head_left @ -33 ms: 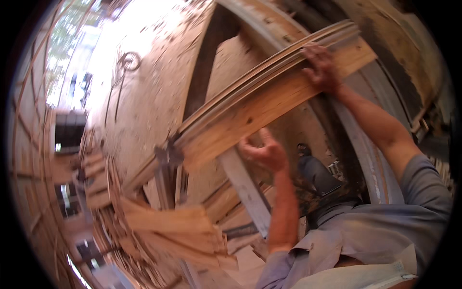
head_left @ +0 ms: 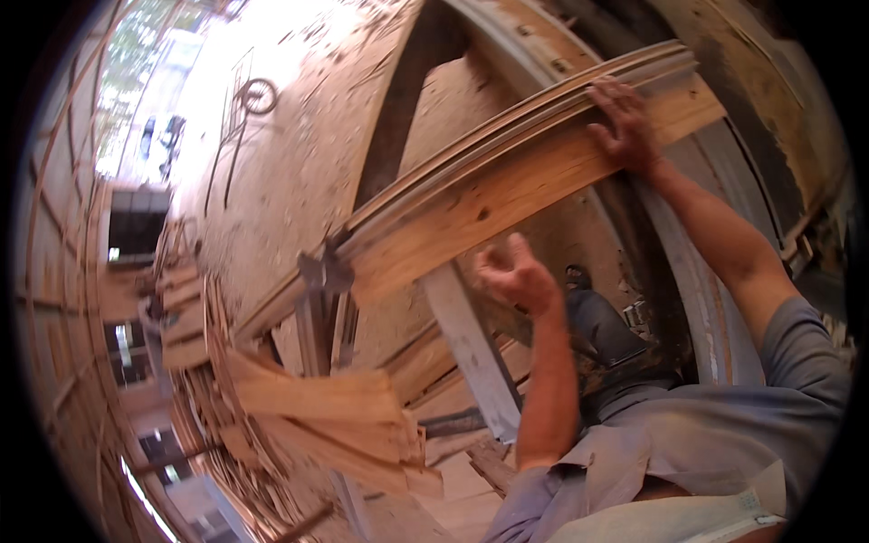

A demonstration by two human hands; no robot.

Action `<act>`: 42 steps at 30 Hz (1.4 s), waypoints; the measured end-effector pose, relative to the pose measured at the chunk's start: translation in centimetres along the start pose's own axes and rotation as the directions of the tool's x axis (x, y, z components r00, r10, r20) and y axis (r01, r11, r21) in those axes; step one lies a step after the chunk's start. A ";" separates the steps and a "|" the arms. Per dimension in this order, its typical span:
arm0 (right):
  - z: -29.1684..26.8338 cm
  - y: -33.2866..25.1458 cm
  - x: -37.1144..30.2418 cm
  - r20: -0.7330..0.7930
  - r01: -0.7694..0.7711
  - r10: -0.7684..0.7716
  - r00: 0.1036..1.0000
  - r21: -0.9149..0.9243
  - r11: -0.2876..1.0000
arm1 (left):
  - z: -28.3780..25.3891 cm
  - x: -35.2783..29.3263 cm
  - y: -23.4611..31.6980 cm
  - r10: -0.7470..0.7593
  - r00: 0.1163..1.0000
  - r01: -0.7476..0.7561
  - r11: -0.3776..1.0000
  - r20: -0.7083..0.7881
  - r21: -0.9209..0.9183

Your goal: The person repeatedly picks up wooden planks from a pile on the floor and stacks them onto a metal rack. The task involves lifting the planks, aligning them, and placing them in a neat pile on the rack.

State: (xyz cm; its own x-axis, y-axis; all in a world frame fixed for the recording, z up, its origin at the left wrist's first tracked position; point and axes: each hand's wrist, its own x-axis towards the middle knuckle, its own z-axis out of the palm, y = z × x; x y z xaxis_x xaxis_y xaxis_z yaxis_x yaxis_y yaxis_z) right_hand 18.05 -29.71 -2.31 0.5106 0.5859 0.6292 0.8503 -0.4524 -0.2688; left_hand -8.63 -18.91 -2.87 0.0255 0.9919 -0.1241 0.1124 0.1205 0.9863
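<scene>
A long pale wooden board with a dark knot lies slantwise across the frame of a bench. Along its far edge runs a layered rail of wood and metal. My right hand rests on the board's right part, fingers stretched out and spread toward the rail. Just off the board's near edge hovers my left hand, its fingers loosely curled and the thumb apart, with nothing visible in it. At the board's left end sits a dark metal clamp-like piece.
A grey beam slopes from under the board toward me. Stacked wooden planks lie at the lower left. Another metal-edged beam passes under my right arm. A wheeled cart stands far off on the dusty ground.
My left hand has drawn slightly away from the board's near edge. My right hand keeps its place on the board, while the whole view has shifted a little.
</scene>
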 end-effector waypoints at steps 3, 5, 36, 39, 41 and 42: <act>-0.2 -0.4 -0.3 0.042 0.008 -0.009 0.999 0.024 1.000 | 2.2 1.0 -0.4 -0.450 0.885 0.428 0.676 0.124 -0.600; -0.1 -1.8 0.0 0.074 0.003 -0.007 0.997 0.050 0.999 | 1.2 4.6 -3.2 -0.304 0.828 0.561 0.414 0.472 -0.717; -17.0 -2.5 6.7 0.389 -0.338 0.648 0.655 0.918 -0.210 | 0.2 -5.2 13.6 0.639 0.392 -0.918 0.323 0.662 0.231; -10.0 -4.1 -0.5 0.574 -0.393 0.681 0.455 0.816 -0.425 | -0.3 0.6 7.0 0.626 0.319 -0.934 0.081 0.711 0.348; -7.2 -6.2 -3.7 0.654 -0.410 0.671 0.349 0.750 -0.519 | -0.9 3.4 4.3 0.555 0.271 -0.952 0.037 0.786 0.303; -5.6 -6.1 -5.5 0.683 -0.404 0.656 0.321 0.725 -0.558 | -0.8 4.3 3.3 0.518 0.239 -0.963 0.018 0.821 0.269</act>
State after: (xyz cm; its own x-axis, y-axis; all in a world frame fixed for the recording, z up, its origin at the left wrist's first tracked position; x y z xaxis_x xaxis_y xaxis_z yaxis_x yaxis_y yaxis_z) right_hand 9.33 -33.95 -0.06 0.8083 0.3509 -0.4727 -0.5885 0.5030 -0.6330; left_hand -8.93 -14.18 -0.04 0.8802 0.2675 0.3920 0.2445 -0.9635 0.1085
